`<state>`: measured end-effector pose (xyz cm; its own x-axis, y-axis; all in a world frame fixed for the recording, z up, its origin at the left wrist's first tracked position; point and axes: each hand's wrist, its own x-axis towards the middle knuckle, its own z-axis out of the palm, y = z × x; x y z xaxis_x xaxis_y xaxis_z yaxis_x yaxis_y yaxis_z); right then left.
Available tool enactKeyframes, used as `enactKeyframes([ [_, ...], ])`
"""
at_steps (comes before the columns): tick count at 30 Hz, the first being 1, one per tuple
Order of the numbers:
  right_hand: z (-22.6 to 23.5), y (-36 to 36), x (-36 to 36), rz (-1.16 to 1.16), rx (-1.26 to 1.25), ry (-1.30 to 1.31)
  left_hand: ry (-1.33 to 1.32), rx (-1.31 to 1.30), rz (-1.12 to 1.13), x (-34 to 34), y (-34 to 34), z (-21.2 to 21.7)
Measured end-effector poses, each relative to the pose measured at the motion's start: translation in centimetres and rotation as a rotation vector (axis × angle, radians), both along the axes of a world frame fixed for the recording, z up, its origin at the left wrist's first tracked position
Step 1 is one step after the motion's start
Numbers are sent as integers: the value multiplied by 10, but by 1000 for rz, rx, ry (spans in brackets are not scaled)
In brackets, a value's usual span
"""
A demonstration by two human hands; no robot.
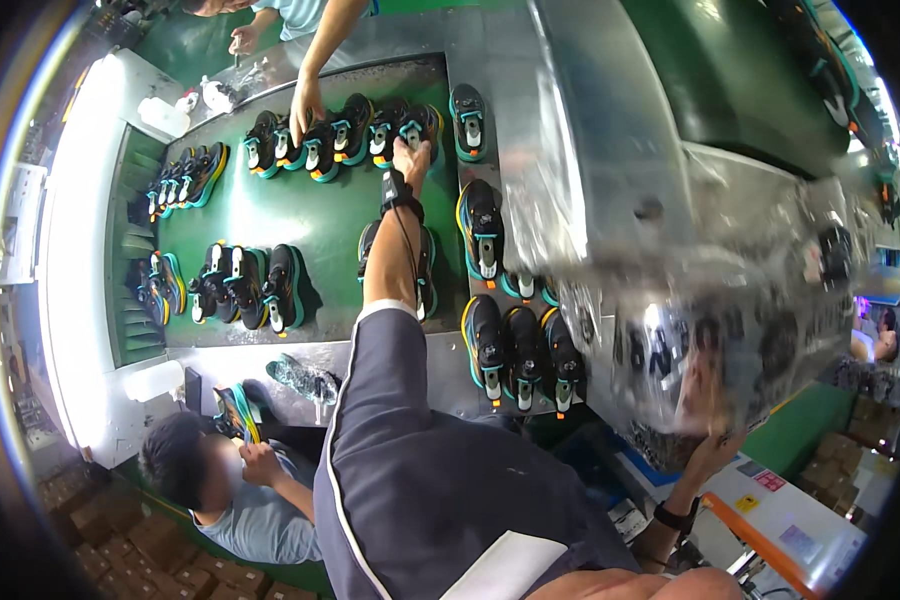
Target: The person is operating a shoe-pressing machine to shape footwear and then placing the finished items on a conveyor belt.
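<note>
My left hand (413, 160) reaches over the green conveyor belt (260, 215). Its fingers are closed on the opening of a black running shoe (425, 125) with teal and orange trim, the last in the far row. A dark band with a cable circles that wrist. To the right, my right hand (708, 458) is at the lower edge of a crumpled clear plastic cover (660, 330). Blur and glare hide its fingers, so I cannot tell whether it grips the plastic. Beside the belt, several matching shoes (522, 355) stand on the metal ledge (440, 385).
More shoes (235, 280) stand in groups on the belt. Across it, a co-worker's hand (305, 105) touches the far row. At lower left another person (240, 490) holds a shoe (235, 410). A white machine (780, 510) with an orange edge stands at lower right.
</note>
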<state>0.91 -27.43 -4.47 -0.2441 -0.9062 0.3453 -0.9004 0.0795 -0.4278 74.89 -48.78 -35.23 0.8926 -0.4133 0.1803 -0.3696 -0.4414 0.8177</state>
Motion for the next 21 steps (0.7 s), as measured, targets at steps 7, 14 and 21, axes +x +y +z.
enactKeyframes([
  [7, 20, 2, 35, -45, -21, 82, 164, -553, -499, 30, -66, 130],
  [14, 42, -2, 60, 51, -158, 67, -335, -580, -945, -38, -65, 547],
  [21, 64, 1, 72, -51, -179, -21, -515, 219, -1082, -168, -172, 631],
])
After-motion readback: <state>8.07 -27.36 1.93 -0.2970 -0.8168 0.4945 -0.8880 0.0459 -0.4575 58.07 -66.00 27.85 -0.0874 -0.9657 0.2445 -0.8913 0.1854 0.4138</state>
